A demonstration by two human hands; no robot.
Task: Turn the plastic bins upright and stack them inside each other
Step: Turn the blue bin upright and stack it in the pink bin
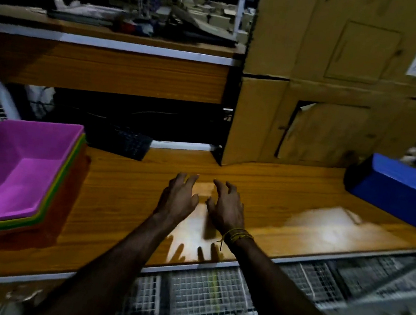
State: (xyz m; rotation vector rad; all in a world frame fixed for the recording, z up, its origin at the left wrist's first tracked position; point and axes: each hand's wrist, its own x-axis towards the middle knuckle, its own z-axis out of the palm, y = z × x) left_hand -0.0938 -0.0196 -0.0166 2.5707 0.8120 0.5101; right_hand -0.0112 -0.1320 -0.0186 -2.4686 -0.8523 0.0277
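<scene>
From the head camera, a stack of plastic bins (pixel 17 180) sits on the left of the wooden table (pixel 127 199). The top one is a pink bin (pixel 15 166), and it is upright with its open side up. Thin green, yellow and orange rims peek out under it, so other bins are already nested below.

Far off on the right lies a blue bin (pixel 398 191). It looks tipped over or upside down, so it probably needs turning.

Both hands float over the middle of the table, well apart from every bin. The left hand (pixel 179 197) has loose, spread fingers and holds nothing. The right hand (pixel 226 207) is the same, empty with relaxed fingers, and has a yellow string band (pixel 237 234) at the wrist.

The blue bin is likely light and stiff, with smooth sides that may slip. A good way to hold it is probably by two opposite edges, one hand on each, then flip it and drop it into the pink one.

Some things are hard to see. The right end of the blue bin is cut off by the picture edge, so its rim and opening are hidden. The picture is blurry and dark. A black keyboard (pixel 120 140) sits behind the stack. Big cardboard boxes (pixel 343 82) stand at the back.
</scene>
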